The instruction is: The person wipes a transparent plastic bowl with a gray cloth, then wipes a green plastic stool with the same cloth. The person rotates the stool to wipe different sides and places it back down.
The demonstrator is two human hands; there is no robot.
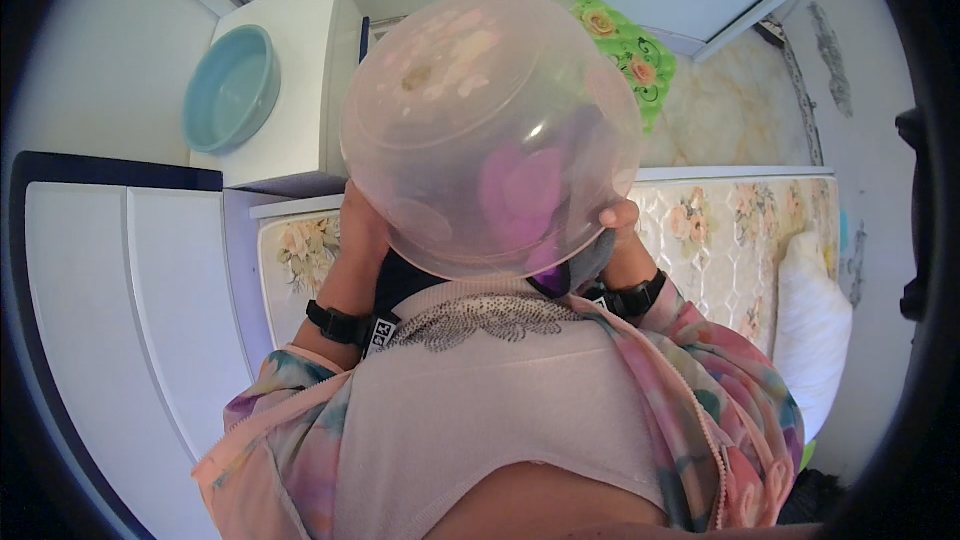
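Note:
A translucent pinkish plastic basin (pixel 465 112) is tilted before my chest, its round base towards the camera. My left hand (pixel 364 221) grips the basin's rim at the picture's left; its fingers are partly hidden behind the plastic. At the other side my right hand (pixel 622 229) holds the rim and a grey cloth (pixel 592 261). Purple and dark cloth shows blurred through the basin wall. Each wrist bears a black strap.
A blue basin (pixel 234 94) stands on a white cabinet (pixel 304 82) at the upper left. A flowered mattress (pixel 705 240) lies beyond my body, with a white pillow (pixel 814 330) at its right. A green flowered mat (pixel 637 64) lies on the floor.

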